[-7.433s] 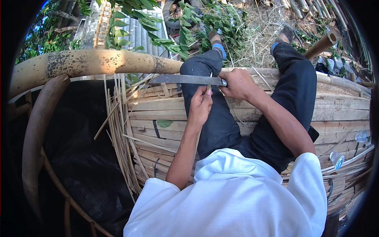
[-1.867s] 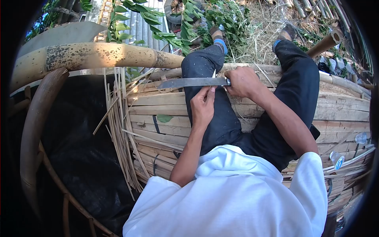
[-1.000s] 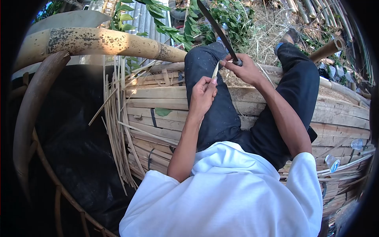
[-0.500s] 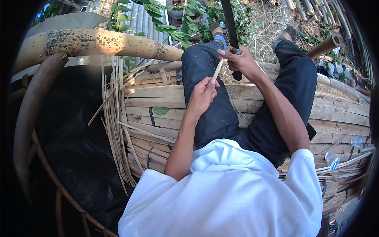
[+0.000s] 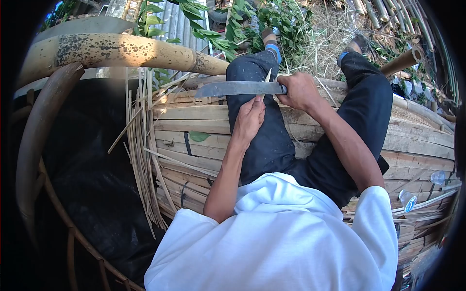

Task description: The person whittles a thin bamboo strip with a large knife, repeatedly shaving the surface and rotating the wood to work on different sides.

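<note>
My left hand is closed on the lower end of a short, pale pointed strip, held upright over my left thigh. My right hand grips the dark handle of a machete. Its long grey blade lies level, pointing left, and crosses the strip just above my left fingers. Whether the edge touches the strip or only passes over it, I cannot tell. The handle is mostly hidden inside my right fist.
I sit on stacked split bamboo slats. Thin strips hang at the left beside black sheeting. A thick bamboo pole crosses the upper left. Plastic cups lie at the right; leafy branches lie ahead.
The machete has swung from pointing forward to pointing left across the strip. My right hand has turned, and its fingertips have left the strip's upper end. My left hand still holds the strip.
</note>
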The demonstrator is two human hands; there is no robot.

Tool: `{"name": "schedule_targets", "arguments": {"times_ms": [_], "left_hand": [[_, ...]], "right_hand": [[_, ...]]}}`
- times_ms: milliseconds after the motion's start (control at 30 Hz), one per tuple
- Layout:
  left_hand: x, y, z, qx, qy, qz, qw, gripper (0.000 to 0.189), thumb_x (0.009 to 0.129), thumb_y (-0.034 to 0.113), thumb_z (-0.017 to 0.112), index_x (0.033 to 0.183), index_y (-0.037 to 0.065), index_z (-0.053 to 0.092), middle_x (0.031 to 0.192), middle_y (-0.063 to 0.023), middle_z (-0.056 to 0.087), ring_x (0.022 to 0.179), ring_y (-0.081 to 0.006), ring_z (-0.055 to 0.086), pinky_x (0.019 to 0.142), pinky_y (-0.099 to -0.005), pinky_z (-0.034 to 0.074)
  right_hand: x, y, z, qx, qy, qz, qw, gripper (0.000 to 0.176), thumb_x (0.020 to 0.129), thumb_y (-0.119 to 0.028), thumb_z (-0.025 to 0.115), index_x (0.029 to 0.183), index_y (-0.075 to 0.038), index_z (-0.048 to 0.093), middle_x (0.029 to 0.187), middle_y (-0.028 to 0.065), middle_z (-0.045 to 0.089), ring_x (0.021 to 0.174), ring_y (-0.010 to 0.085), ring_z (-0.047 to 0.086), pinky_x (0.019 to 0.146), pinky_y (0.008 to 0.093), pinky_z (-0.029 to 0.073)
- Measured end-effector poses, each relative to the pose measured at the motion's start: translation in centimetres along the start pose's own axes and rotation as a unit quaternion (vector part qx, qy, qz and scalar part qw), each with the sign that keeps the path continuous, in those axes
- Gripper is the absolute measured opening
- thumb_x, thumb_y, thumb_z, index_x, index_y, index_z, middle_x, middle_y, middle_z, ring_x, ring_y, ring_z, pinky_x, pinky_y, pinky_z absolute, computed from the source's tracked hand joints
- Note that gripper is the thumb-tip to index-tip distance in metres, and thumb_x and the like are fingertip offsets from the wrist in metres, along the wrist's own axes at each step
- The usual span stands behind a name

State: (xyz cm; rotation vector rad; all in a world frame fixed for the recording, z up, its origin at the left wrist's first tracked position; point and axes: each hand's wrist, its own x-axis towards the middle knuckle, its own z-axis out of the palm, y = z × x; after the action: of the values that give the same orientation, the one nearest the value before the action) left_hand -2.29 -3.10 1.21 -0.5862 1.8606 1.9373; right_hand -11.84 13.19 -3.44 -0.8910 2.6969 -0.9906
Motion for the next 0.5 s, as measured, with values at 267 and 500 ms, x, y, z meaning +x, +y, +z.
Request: {"name": "schedule_targets", "arguments": {"times_ms": [267,500], "left_hand": [[-0.8,-1.5,-0.1,0.010,-0.016,0.031,0.999,0.042,0.101,0.041,0.039,0.073,0.010,0.044,0.059,0.0075,0.032,0.048,-0.0013,0.027,0.042,-0.0199,0.021],[0.8,-0.4,0.0,0.039,0.042,0.052,0.997,0.040,0.100,0.043,0.040,0.075,0.012,0.045,0.058,0.0083,0.030,0.046,-0.0010,0.025,0.040,-0.0191,0.018]], "right_hand": [[2.6,8.2,-1.6,0.063,0.014,0.350,0.934,0.031,0.075,-0.031,0.061,0.084,-0.002,0.069,0.074,0.0225,0.066,0.073,0.0364,0.066,0.072,0.0441,0.051],[0.5,3.8,-1.9,0.161,0.083,0.113,0.977,0.022,0.076,-0.025,0.063,0.076,-0.003,0.066,0.060,0.0172,0.060,0.063,0.0346,0.063,0.061,0.0436,0.048]]}}
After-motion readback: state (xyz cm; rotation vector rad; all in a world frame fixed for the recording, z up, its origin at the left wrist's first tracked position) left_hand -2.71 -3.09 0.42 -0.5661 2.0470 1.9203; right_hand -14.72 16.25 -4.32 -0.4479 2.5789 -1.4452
